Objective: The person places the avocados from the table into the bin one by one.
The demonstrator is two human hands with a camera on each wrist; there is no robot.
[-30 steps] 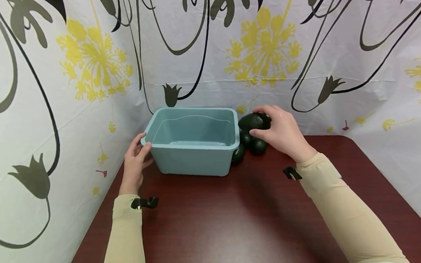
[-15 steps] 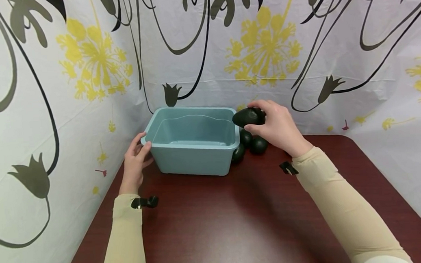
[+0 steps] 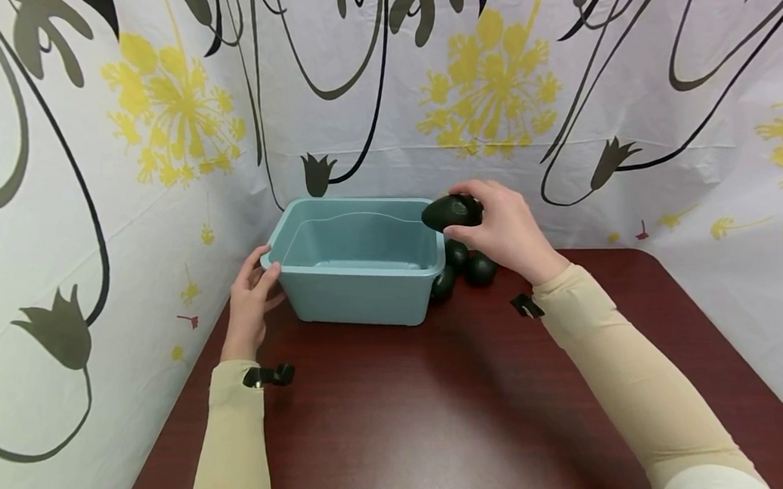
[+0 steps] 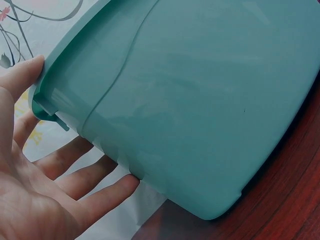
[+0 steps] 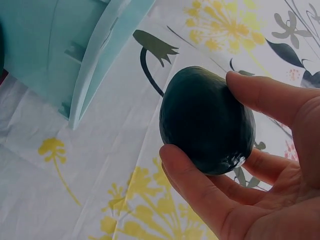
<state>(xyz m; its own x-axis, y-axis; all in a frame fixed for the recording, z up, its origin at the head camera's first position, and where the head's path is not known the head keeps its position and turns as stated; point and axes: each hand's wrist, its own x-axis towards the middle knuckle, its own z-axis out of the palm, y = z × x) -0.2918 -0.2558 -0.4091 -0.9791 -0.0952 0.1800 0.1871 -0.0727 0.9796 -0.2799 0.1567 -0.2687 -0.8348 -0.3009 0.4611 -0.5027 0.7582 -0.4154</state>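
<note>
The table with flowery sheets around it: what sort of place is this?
Probably an indoor corner screened off for filming handwork: white floral sheeting hangs behind and beside the reddish-brown table, and black wrist fittings are worn.

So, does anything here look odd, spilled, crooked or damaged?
Nothing really stands out. The tub stands upright on the table, three avocados sit beside it, and the avocado in the right hand shows no visible damage. There's only a tiny dark speck on the tub's side, too small to identify.
</note>
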